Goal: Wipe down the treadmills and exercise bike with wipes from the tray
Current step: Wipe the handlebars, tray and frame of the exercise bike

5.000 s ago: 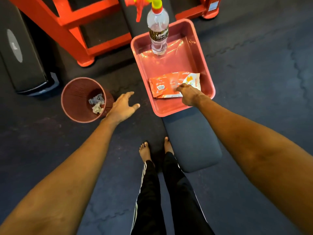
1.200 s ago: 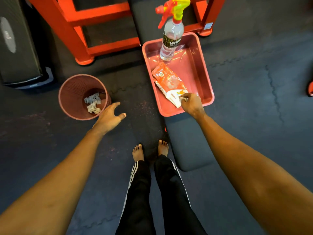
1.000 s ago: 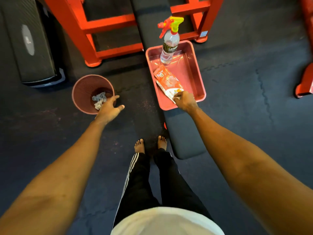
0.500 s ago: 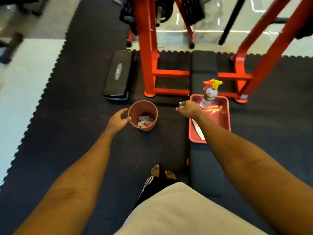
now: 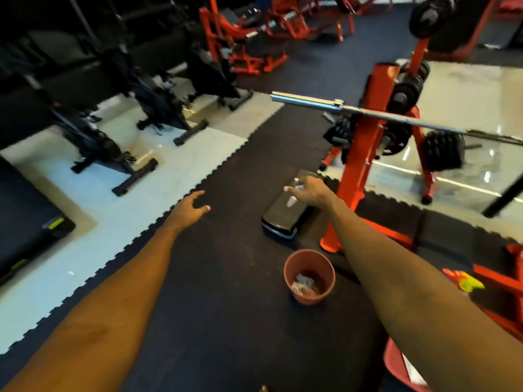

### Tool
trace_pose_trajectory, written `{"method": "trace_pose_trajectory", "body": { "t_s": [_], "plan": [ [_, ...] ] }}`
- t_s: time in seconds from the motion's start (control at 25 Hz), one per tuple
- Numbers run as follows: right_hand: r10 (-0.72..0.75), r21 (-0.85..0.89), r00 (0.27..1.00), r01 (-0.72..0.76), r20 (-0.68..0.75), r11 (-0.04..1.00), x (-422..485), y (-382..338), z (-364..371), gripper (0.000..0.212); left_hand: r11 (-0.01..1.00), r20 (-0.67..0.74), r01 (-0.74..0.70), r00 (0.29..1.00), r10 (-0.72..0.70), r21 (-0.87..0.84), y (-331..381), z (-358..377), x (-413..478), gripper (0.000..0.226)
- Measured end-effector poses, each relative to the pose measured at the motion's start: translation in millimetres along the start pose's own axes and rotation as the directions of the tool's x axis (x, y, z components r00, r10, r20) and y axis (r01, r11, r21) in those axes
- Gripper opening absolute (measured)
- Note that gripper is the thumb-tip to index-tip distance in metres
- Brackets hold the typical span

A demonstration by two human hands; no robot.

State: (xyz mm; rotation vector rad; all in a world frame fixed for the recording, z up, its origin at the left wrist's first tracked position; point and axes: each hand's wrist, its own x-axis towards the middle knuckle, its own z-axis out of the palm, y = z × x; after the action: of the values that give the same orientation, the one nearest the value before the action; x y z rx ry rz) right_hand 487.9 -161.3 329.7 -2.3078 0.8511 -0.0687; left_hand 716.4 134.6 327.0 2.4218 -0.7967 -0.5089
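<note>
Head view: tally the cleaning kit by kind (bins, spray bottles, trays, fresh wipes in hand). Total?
Waste bin: 1
Spray bottle: 1 (only the trigger head shows)
Tray: 1 (corner only)
Wipe, pinched in the right hand: 1
Total: 4
</note>
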Motion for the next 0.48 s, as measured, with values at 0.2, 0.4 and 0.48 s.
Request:
{"method": "trace_pose_trajectory", "body": {
  "t_s": [0.2,0.4,0.48],
  "plan": [
    [-0.216,-0.032,0.976,0.215,-0.033,0.976,57.2,-128.1,-14.2,0.061,0.999,-0.215,0.006,0.977,0.002,0.034,-21.9,-117.6,-3.5,0.061],
    [-0.413,-0.081,0.909,0.409,-0.048,0.909,87.4,-255.6,-20.7,0.065,0.997,-0.347,0.062,0.937,-0.045,0.039,-50.5,-213.7,-19.5,0.061],
    [-0.465,-0.096,0.883,0.458,-0.067,0.884,96.9,-297.4,-15.3,0.063,0.998,-0.39,0.058,0.92,-0.043,0.029,-65.5,-246.0,-25.1,0.068]
  ]
}}
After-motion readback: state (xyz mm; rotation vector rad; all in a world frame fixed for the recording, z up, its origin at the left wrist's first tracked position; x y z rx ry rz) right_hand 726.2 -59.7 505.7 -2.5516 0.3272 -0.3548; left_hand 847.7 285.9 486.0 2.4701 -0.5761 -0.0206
